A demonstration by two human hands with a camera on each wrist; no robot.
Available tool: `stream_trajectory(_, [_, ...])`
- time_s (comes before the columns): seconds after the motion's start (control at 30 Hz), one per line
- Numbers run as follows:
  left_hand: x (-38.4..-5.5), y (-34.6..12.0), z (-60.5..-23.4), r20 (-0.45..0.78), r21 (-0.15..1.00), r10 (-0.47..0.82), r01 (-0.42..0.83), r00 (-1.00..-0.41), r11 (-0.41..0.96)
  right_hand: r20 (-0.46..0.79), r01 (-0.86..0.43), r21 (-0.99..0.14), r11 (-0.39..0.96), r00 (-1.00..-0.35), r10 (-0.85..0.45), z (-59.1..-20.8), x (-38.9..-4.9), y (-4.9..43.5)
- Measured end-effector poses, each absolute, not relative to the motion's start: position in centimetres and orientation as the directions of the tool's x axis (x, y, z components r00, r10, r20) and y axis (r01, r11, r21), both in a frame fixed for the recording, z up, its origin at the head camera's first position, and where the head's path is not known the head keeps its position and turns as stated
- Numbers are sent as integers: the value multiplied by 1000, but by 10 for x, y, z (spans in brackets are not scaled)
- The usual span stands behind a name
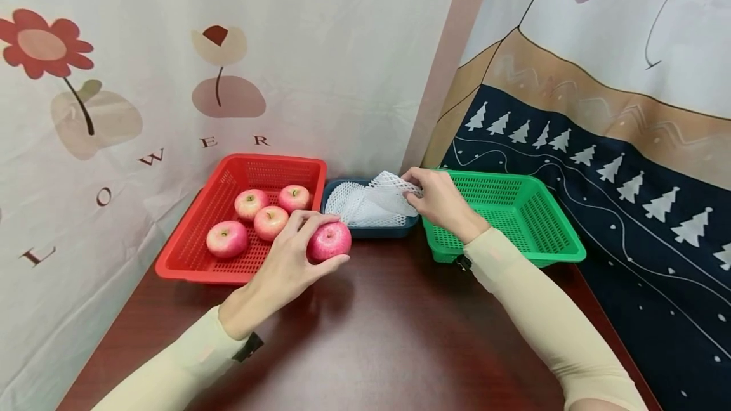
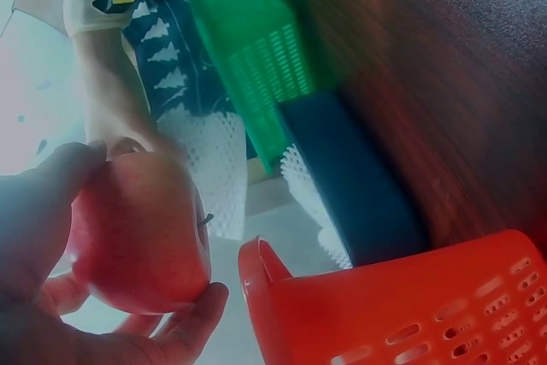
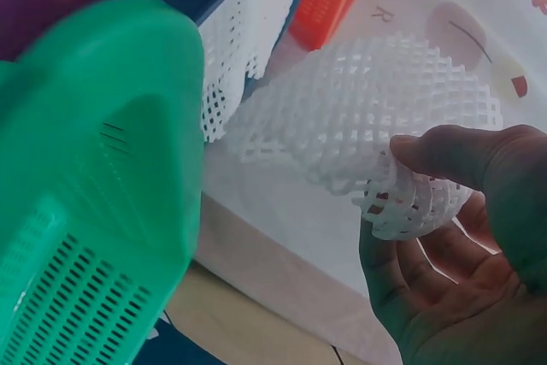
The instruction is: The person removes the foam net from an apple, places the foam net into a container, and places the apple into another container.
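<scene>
My left hand (image 1: 288, 252) grips a red apple (image 1: 330, 241) between thumb and fingers, above the table at the red basket's front right corner. In the left wrist view the same apple (image 2: 141, 232) shows its stem toward the right. With thumb and fingertips, my right hand (image 1: 438, 198) pinches a white foam net sleeve (image 1: 394, 186) over the dark blue tray (image 1: 379, 231). The right wrist view shows this net sleeve (image 3: 367, 117) hanging out from between thumb and fingers. More white foam nets (image 1: 345, 200) lie in the tray.
Several apples (image 1: 227, 239) lie in the red basket (image 1: 181, 265) on the left. A green basket (image 1: 502, 247) stands at the right, beside the tray. The brown wooden table (image 1: 365, 335) extends in front, and printed curtains (image 1: 342, 49) hang behind.
</scene>
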State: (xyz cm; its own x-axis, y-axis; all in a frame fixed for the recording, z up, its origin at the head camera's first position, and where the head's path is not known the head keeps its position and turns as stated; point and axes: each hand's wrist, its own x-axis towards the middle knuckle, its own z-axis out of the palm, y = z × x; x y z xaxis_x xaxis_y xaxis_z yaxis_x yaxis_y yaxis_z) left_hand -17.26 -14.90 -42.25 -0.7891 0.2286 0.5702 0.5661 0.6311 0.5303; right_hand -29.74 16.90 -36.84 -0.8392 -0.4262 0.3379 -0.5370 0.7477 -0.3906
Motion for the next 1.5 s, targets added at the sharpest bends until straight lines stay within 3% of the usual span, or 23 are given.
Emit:
stream_trajectory(0.27, [-172, -149, -425, 559, 534, 229, 558, -797, 635, 357, -590, -360, 723, -803, -477, -390, -340, 165])
stream_trajectory(0.53, [-173, -148, -422, 574, 525, 236, 573, -784, 629, 337, -544, -290, 787, -828, -448, -372, -332, 135])
stream_trajectory(0.8, [-173, -147, -422, 569, 518, 239, 568, -787, 639, 366, -451, -280, 847, -866, -341, -382, -346, 108])
stream_trajectory(0.97, [-173, -147, -422, 565, 520, 242, 569, -788, 637, 418, -446, -261, 856, -852, -316, -392, -350, 91])
stream_trajectory(1.13, [-173, -147, -422, 559, 517, 255, 572, -789, 637, 431, -515, -160, 842, -804, -409, -409, -351, 76])
stream_trajectory(1.27, [-173, -148, -424, 547, 512, 263, 566, -795, 646, 314, -608, -58, 792, -764, -564, -427, -348, 68])
stream_trajectory(1.33, [-172, -148, -424, 547, 511, 263, 565, -795, 648, 256, -647, -52, 761, -745, -616, -435, -345, 67])
stream_trajectory(1.4, [-172, -147, -425, 548, 509, 263, 566, -794, 648, 243, -682, -81, 726, -720, -650, -466, -367, 72])
stream_trajectory(1.5, [-172, -147, -425, 555, 509, 262, 572, -790, 643, 221, -694, -140, 706, -717, -661, -473, -369, 74])
